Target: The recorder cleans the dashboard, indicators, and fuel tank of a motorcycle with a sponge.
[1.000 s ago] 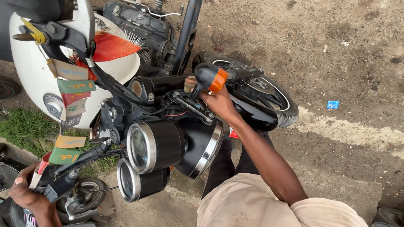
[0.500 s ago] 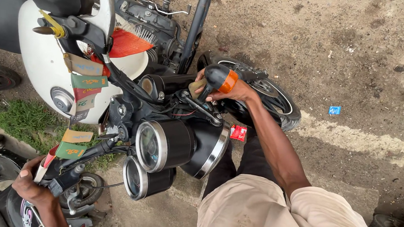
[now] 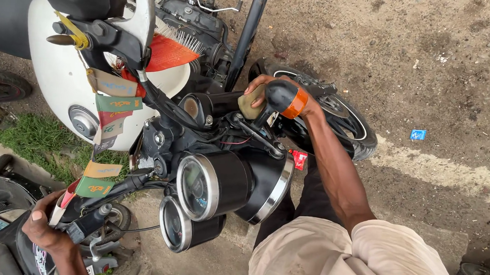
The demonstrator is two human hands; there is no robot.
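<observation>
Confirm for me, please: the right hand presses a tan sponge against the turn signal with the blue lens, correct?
Not quite. In the head view the right hand presses the tan sponge against the turn signal, but its lens is orange, not blue.

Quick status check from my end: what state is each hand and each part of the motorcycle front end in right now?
Right hand: pressing a tan sponge beside the turn signal.
Left hand: gripping the handlebar grip.
Gauges: mounted, glass intact.
Front wheel: on the ground.
Paper flags: hanging from the cables.
</observation>
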